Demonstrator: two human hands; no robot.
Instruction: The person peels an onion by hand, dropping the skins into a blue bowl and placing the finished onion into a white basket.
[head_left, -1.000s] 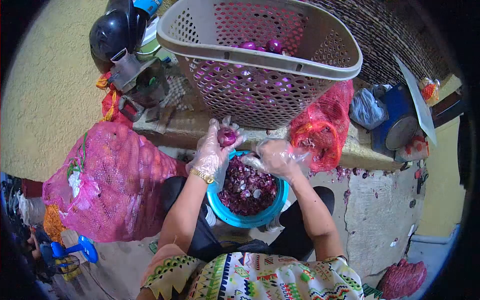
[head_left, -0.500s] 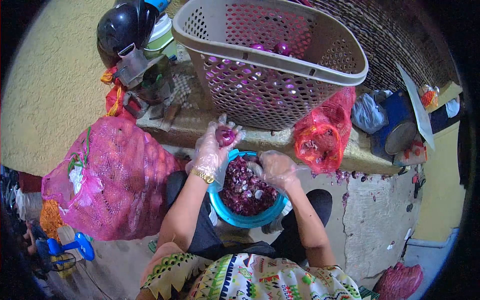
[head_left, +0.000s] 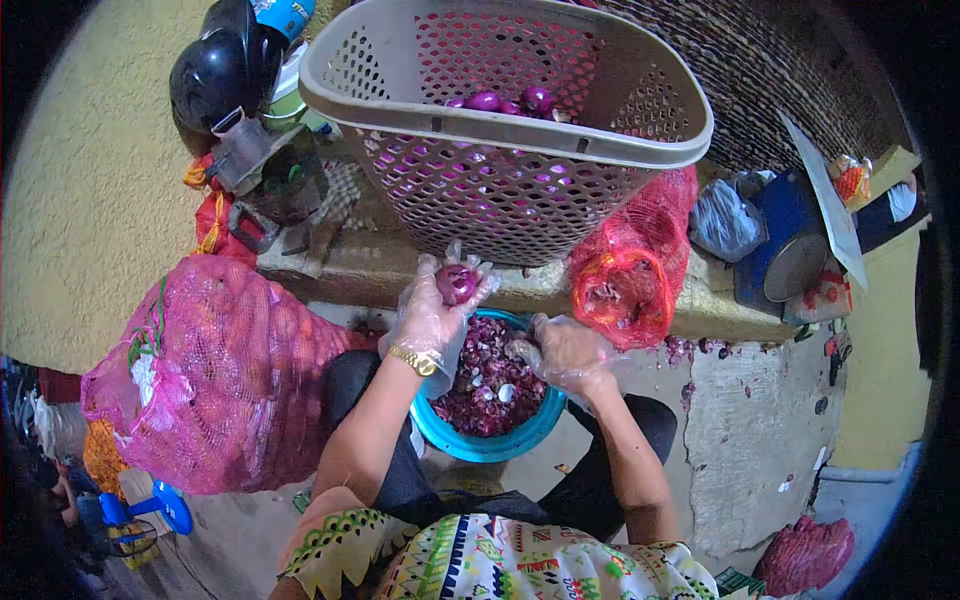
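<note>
My left hand (head_left: 425, 318), in a clear plastic glove, holds a peeled red onion (head_left: 457, 284) in its raised fingers, just below the crate. Curled fingers show on my gloved right hand (head_left: 572, 350), over the right rim of a turquoise basin (head_left: 470, 447); what they grip is hidden. Purple onion skins (head_left: 485, 385) with a few pale bits fill the basin between my knees. Beyond my hands stands a tall perforated plastic crate (head_left: 520, 138), with shiny peeled onions (head_left: 485, 101) inside.
A bulging pink mesh sack (head_left: 240, 380) of onions stands on my left. An opened red mesh sack (head_left: 625, 290) leans on the concrete ledge (head_left: 400, 265), right of the crate. A black helmet (head_left: 215, 80) sits back left; a blue container (head_left: 785, 240) stands at right. Skins litter the floor.
The view has shifted slightly, showing more of the crate's inside. My right hand has moved rightward, off the basin's middle toward its rim. The onion stays in my left hand.
</note>
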